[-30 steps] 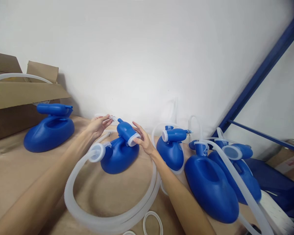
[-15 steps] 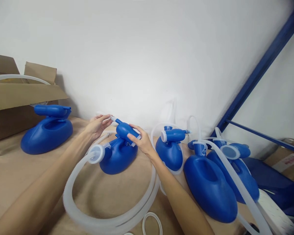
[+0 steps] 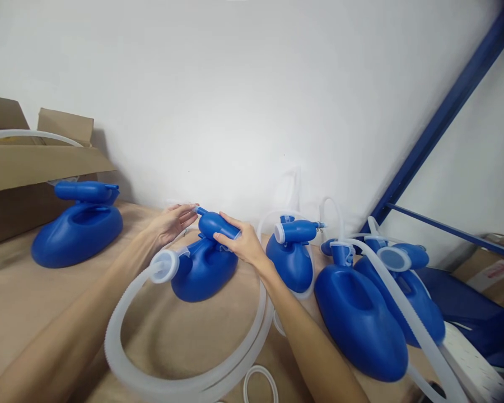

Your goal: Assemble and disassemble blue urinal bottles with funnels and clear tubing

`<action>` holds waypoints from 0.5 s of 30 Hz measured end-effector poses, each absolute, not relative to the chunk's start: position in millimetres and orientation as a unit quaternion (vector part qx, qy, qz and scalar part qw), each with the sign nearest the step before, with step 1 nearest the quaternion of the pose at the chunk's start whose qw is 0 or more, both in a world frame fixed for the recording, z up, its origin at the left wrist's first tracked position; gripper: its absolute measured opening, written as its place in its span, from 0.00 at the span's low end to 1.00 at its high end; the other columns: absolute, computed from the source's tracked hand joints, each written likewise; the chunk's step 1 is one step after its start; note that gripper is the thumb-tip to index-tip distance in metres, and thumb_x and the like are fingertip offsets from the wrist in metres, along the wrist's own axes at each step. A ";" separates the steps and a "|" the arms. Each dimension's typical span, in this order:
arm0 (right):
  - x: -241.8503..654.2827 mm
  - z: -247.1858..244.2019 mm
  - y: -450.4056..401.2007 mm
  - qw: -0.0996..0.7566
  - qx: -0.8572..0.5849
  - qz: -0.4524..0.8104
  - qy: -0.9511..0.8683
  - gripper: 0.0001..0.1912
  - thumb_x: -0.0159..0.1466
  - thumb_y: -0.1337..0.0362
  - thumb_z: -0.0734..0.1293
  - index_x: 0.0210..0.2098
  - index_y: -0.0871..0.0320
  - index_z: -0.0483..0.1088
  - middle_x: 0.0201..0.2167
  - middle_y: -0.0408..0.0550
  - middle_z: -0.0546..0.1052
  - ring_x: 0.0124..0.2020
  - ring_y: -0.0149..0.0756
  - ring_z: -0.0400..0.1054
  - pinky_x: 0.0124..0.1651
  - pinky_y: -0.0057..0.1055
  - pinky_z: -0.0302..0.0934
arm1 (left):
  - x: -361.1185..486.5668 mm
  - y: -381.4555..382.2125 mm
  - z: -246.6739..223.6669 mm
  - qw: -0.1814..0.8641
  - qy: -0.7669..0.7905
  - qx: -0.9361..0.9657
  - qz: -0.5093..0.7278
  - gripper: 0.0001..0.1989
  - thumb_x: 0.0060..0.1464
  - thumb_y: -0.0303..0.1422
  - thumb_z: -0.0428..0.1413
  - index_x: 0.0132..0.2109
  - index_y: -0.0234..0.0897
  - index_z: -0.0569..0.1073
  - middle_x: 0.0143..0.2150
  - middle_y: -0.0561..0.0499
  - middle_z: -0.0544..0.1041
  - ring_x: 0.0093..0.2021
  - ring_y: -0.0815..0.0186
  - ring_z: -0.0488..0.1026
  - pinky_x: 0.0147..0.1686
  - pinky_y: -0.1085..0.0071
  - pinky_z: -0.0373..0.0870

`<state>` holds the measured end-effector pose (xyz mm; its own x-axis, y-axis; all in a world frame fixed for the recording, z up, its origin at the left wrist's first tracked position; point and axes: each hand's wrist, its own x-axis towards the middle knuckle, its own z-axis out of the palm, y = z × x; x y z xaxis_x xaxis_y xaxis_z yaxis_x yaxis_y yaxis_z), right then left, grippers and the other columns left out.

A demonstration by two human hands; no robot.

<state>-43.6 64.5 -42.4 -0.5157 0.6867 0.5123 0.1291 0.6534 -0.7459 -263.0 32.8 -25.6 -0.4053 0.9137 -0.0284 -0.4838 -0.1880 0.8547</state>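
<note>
So both hands are busy around the blue funnel [image 3: 214, 224], which lies tilted right over the top of a blue bottle [image 3: 204, 275] near the middle of the brown tabletop [image 3: 46, 319]. Can't tell whether the two are actually attached, since the right hand covers part of that spot.

The right hand [image 3: 244, 242] has its fingers curled around the wide end of the funnel, thumb on the near side, a pretty snug hold. The left hand [image 3: 176, 221] is up at the narrow spout, thumb and fingers pinched together on the end of a thin clear tube [image 3: 196, 208], most of it hidden behind them. The tube end is right at the spout tip, but how far it's pushed on is too small to tell.

Just left of the bottle's neck there's a white cap [image 3: 164, 265] on a fat corrugated hose [image 3: 116, 330] that loops around in front. A white ring [image 3: 246, 386] lies near the front edge of the view. One more blue bottle stands off to the left by an open cardboard box [image 3: 46, 162], and three others are grouped on the right.
</note>
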 end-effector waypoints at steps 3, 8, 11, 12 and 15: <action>-41.9 -40.0 64.0 0.412 -0.249 0.318 -0.817 0.34 0.60 0.58 0.76 0.64 0.58 0.72 0.63 0.52 0.74 0.65 0.48 0.70 0.70 0.43 0.60 | -262.4 30.6 -25.5 0.479 0.417 0.274 0.722 0.09 0.55 0.16 0.61 0.30 0.32 0.77 0.37 0.46 0.84 0.38 0.68 0.82 0.41 0.76 0.81; -37.9 -35.4 63.6 0.399 -0.242 0.294 -0.834 0.33 0.60 0.58 0.76 0.64 0.56 0.72 0.64 0.50 0.74 0.65 0.47 0.69 0.71 0.43 0.59 | -264.2 24.5 -20.3 0.476 0.424 0.309 0.705 0.09 0.54 0.16 0.63 0.30 0.31 0.77 0.37 0.45 0.84 0.38 0.68 0.82 0.42 0.77 0.81; -37.6 -34.7 63.2 0.395 -0.239 0.278 -0.842 0.33 0.61 0.57 0.76 0.64 0.58 0.72 0.63 0.51 0.74 0.66 0.46 0.69 0.71 0.41 0.59 | -263.2 23.8 -18.8 0.477 0.434 0.324 0.692 0.08 0.51 0.16 0.65 0.30 0.31 0.78 0.35 0.46 0.84 0.36 0.67 0.82 0.40 0.76 0.81; -37.9 -34.7 63.1 0.395 -0.238 0.271 -0.845 0.33 0.61 0.57 0.76 0.64 0.59 0.72 0.63 0.52 0.74 0.65 0.46 0.69 0.71 0.40 0.59 | -262.5 24.1 -18.8 0.479 0.436 0.329 0.688 0.08 0.50 0.16 0.65 0.31 0.31 0.79 0.34 0.46 0.83 0.35 0.67 0.82 0.39 0.76 0.82; -38.3 -35.3 62.8 0.400 -0.234 0.250 -0.850 0.33 0.60 0.58 0.76 0.64 0.58 0.72 0.63 0.51 0.75 0.64 0.46 0.70 0.71 0.40 0.60 | -260.5 25.5 -20.2 0.488 0.439 0.341 0.673 0.07 0.49 0.17 0.67 0.31 0.30 0.80 0.34 0.46 0.83 0.35 0.67 0.81 0.39 0.76 0.82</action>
